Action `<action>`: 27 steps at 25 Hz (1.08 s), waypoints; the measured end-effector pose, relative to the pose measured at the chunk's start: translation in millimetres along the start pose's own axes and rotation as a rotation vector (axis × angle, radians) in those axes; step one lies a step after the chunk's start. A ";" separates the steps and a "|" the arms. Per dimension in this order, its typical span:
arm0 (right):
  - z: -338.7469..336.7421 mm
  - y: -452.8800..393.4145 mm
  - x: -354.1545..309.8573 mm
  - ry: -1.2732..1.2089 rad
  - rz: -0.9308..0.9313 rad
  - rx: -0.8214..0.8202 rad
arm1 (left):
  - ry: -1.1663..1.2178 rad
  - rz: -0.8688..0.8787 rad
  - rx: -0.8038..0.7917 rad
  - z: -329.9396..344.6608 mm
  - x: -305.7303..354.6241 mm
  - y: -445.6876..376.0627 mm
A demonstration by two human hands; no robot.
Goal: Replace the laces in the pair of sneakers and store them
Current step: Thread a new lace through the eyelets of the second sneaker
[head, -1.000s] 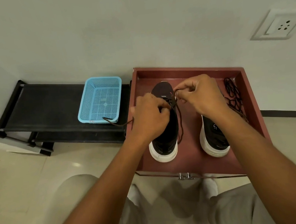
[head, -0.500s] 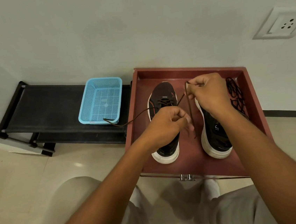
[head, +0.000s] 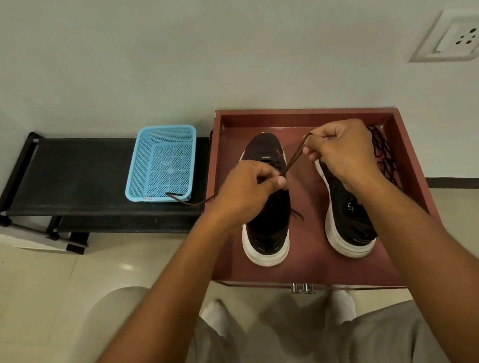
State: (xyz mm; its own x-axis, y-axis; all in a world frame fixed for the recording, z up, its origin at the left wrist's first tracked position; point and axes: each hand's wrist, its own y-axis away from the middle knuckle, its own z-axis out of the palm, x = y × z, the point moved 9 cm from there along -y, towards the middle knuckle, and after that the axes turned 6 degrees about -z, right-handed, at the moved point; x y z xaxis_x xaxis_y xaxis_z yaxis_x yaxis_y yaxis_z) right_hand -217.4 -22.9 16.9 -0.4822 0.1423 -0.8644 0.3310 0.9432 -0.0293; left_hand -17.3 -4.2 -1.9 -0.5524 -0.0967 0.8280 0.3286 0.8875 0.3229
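Pinching the brown lace (head: 294, 155) at both ends of a taut diagonal run: right hand (head: 340, 153) curled round the upper end, raised above the toe of the right sneaker (head: 347, 217); left hand (head: 248, 192) nipping the lower part between thumb and forefinger, right over the eyelets of the left sneaker (head: 268, 216). Half a second ago held lower over the tongue with the lace hanging looser from the right hand; now moved up toward the eyelet row, slack taken out, line drawn straight between the two grips; a second ago both hands huddled together at the shoe's throat. Probably one crossing just pulled through and snugged, so lacing of the left shoe well under way but not finished. Free tail of the same lace trailing out leftward over the rim of the red drawer (head: 307, 108) to the corner of the blue basket (head: 161, 163) on the black rack (head: 81, 174); both sneakers standing side by side in the drawer, toes to the wall; a dark bundle of laces (head: 383, 157) lying at the drawer's right edge, partly hidden behind the right hand. Right shoe's lacing hidden by the wrist, so its state unclear; storing yet to come.
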 end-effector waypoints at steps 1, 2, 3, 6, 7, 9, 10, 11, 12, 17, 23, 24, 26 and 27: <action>-2.3 -0.4 5.3 0.001 0.026 0.011 | -0.008 0.003 0.001 -13.7 -2.6 0.4; -3.9 -1.1 10.0 0.002 0.046 0.023 | -0.016 0.018 0.006 -27.1 -4.1 0.6; -4.8 -1.9 14.4 0.008 0.059 0.033 | -0.013 0.029 0.012 -38.4 -5.7 1.0; -5.8 -4.2 25.4 0.059 0.077 0.022 | -0.005 0.001 0.089 -64.7 -15.1 -0.8; -6.5 -4.6 29.1 0.075 0.091 0.015 | -0.040 -0.016 0.143 -73.0 -18.9 -2.6; -7.2 -5.2 33.6 0.118 0.110 -0.009 | -0.146 -0.067 0.279 -90.7 -28.7 -4.4; -7.5 -5.5 33.8 0.155 0.109 -0.019 | -0.178 -0.096 0.348 -99.4 -33.4 -4.2; -7.4 -6.3 32.3 0.199 0.093 -0.030 | -0.183 -0.115 0.394 -105.4 -36.7 -4.1; -6.6 -6.6 27.7 0.257 0.057 -0.046 | -0.176 -0.120 0.411 -107.7 -39.1 -5.8; 8.5 -9.3 25.8 0.559 0.060 -0.303 | -0.186 -0.057 0.427 -101.9 -30.3 -8.9; 31.7 14.7 -55.2 0.202 -0.356 -0.263 | 0.078 -0.015 0.452 -86.7 -12.2 -9.3; 39.9 20.5 -60.0 0.122 -0.357 -0.290 | 0.129 -0.011 0.441 -81.4 -9.5 -9.5; 53.2 25.2 -57.3 0.067 -0.343 -0.323 | 0.200 0.003 0.419 -73.0 -6.8 -11.3; 56.1 24.9 -54.5 0.068 -0.341 -0.324 | 0.227 0.005 0.410 -70.6 -7.4 -12.4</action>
State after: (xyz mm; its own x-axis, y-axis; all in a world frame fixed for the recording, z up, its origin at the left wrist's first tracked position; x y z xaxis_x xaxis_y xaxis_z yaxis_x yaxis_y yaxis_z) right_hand -137.3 -24.0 35.1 -0.5753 -0.1821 -0.7974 -0.1202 0.9831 -0.1378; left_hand 36.8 -46.4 20.3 -0.3546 -0.1475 0.9233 -0.0239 0.9886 0.1487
